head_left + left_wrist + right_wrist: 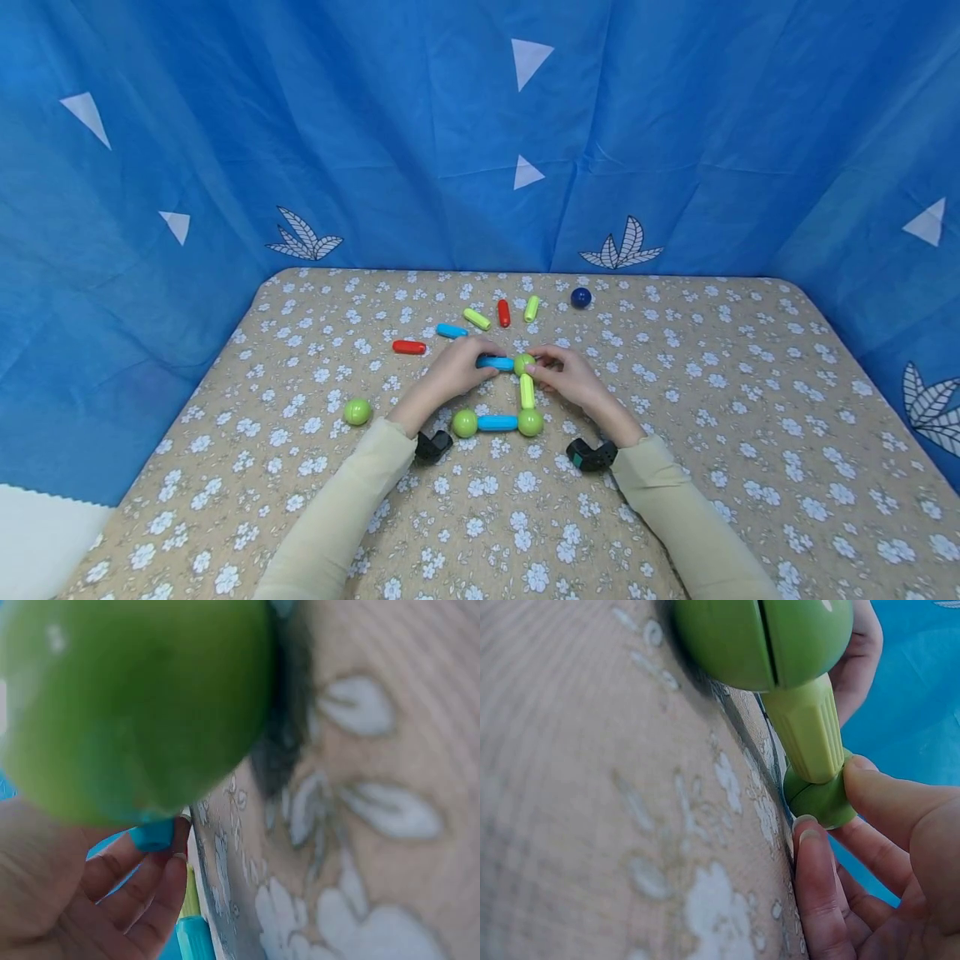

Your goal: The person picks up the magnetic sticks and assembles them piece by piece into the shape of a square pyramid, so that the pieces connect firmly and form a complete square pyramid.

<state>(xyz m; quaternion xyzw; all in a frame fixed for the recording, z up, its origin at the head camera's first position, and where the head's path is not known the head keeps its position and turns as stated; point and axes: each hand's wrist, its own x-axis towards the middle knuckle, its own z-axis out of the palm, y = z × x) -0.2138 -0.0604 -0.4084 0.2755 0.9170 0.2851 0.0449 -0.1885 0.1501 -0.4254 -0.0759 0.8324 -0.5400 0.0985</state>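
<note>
My left hand (459, 368) pinches a blue rod (497, 363) between thumb and fingers, its right end against a green ball (524, 364). That ball is gripped by the thumb and fingers of my right hand (567, 377). From it a yellow-green rod (527, 392) runs toward me to a second green ball (530, 422). Another blue rod (497, 423) joins this one to a third green ball (465, 423) on the left. In the left wrist view a green ball (135, 705) looms large, hiding part of the left hand's grip.
Behind the hands lie loose red rods (408, 347), a blue rod (452, 331), yellow-green rods (477, 319) and a dark blue ball (581, 297). A loose green ball (357, 412) sits left of the left forearm. A blue curtain (480, 133) borders the flowered tablecloth (750, 400).
</note>
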